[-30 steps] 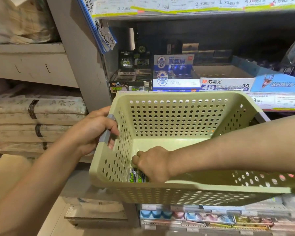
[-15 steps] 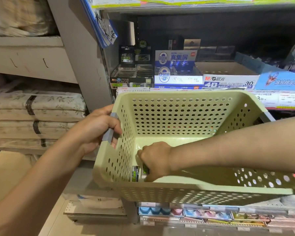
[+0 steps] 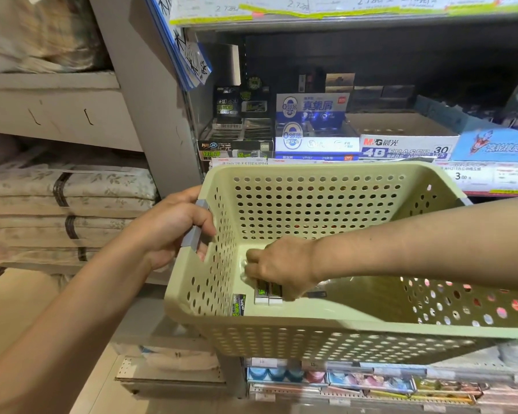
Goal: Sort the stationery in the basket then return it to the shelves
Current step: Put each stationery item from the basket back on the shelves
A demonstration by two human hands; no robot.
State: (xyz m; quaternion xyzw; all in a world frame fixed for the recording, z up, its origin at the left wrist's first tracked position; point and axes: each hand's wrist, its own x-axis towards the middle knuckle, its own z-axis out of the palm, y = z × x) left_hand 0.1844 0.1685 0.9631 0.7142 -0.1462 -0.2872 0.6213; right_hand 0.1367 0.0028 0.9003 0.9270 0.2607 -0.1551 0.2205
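— Down in the pale green perforated plastic basket point(image 3: 317, 204), what is your right hand point(image 3: 281, 265) doing?

— Your right hand is reaching to the basket floor, its fingers point(image 3: 253, 271) curled tight and pinching two small white erasers in black-and-green sleeves point(image 3: 268, 292), held side by side. A third black-and-green wrapped eraser point(image 3: 239, 304) lies just beside them, near the basket's front left corner, apart from your fingers.

— And your left hand point(image 3: 174, 225)?

— Your left hand's fingers are wrapped round the grey handle point(image 3: 193, 234) on the basket's left wall, clamped on it and carrying the basket in the air.

— Where is the basket?

— You hold it in front of the stationery shelf point(image 3: 341, 20), just below the black-and-green eraser display box point(image 3: 235, 144) and the blue-and-white eraser box point(image 3: 316, 127).
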